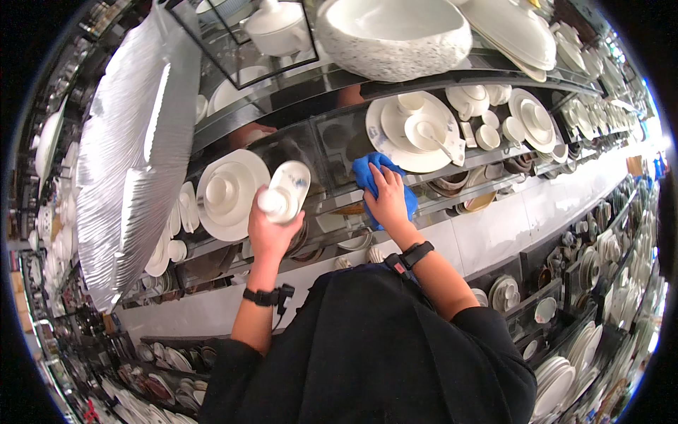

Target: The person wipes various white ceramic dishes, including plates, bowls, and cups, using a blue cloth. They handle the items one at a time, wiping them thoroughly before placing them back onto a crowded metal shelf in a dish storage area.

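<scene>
My left hand [273, 228] grips a small white oval dish [292, 180] with a blue floral pattern, together with a small white vessel [274, 203] at its near end. Under my right hand [389, 197] a bunched blue cloth [371, 164] lies at the front edge of the dark glossy shelf [336, 138]. Just beyond the cloth stands a place setting: a large plate [378, 124] with blue flowers, smaller white dishes and a white spoon [438, 139]. Left of my left hand, a white cup [218, 192] sits on stacked white plates [246, 164].
A speckled white bowl [394, 45] stands on the upper shelf, near a black metal frame [238, 85]. At left rises a large silvery ridged ornament [137, 159]. White teaware [469, 100] fills the shelf at right. Lower shelves hold more dishes; a pale tiled floor [490, 233] runs behind.
</scene>
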Demonstrator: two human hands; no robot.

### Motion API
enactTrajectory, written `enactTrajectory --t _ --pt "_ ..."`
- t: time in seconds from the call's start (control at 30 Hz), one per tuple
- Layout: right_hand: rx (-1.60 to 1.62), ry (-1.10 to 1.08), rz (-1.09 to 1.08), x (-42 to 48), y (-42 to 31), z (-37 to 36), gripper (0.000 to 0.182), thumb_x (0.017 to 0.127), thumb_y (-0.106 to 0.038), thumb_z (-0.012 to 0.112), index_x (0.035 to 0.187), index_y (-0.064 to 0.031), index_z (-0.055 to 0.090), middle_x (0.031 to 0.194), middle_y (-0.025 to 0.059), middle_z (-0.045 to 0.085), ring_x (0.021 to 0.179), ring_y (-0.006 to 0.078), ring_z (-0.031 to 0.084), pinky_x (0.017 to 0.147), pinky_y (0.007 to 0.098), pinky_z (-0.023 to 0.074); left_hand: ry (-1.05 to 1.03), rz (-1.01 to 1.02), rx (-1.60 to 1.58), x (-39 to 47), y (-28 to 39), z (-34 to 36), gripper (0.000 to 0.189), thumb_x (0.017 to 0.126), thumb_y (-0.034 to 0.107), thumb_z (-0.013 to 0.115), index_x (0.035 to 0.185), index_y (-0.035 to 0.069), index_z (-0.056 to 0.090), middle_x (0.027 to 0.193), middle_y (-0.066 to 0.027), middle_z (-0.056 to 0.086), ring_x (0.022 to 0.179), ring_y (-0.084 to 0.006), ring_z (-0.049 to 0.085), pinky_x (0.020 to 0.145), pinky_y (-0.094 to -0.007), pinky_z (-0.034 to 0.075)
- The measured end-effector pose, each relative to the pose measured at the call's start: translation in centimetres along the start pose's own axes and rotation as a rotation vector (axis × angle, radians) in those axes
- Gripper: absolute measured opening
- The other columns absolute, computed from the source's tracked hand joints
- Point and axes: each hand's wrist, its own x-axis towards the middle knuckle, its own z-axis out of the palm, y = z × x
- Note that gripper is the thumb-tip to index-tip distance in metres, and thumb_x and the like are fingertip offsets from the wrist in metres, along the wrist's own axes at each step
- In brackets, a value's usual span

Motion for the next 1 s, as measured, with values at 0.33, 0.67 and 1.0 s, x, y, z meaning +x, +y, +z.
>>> enactTrajectory --t 0.33,0.67,1.0 --pt "-0.018 -0.027 -0.109 2.0 -0.7 2.1 0.065 0.084 -0.015 0.068 0.146 -0.0031 0.051 0.151 0.0309 0.046 0.137 0.0501 0.043 0.119 0.0517 0.0354 0.045 -0.284 -0.008 -9.8 -3.3 -7.9 0.095 0.06 0.019 0.098 0.141 0.001 0.052 0.134 -0.0178 0.064 0.122 -0.0322 0.064 0.102 -0.0418 0.052" --pt "0.057 -0.051 -0.073 6.1 -0.9 5.0 0.058 0.093 -0.018 0.057 0.148 -0.004 0.048 0.154 0.0318 0.042 0.142 0.0499 0.039 0.12 0.0499 0.034 0.145 -0.305 -0.002 -12.2 -4.5 -10.7 0.097 0.06 0.019 0.098 0.143 0.001 0.051 0.137 -0.0186 0.061 0.125 -0.0344 0.062 0.105 -0.0438 0.05" --pt "-0.053 0.046 -0.056 13.9 -1.1 9.7 0.081 0.086 -0.033 0.068 0.153 -0.0001 0.039 0.156 0.04 0.034 0.141 0.0551 0.036 0.122 0.0527 0.0299 0.145 -0.312 -0.037 -12.9 -4.3 -12.2 0.096 0.061 0.015 0.096 0.143 -0.001 0.049 0.132 -0.0178 0.062 0.119 -0.0313 0.063 0.102 -0.0414 0.051"
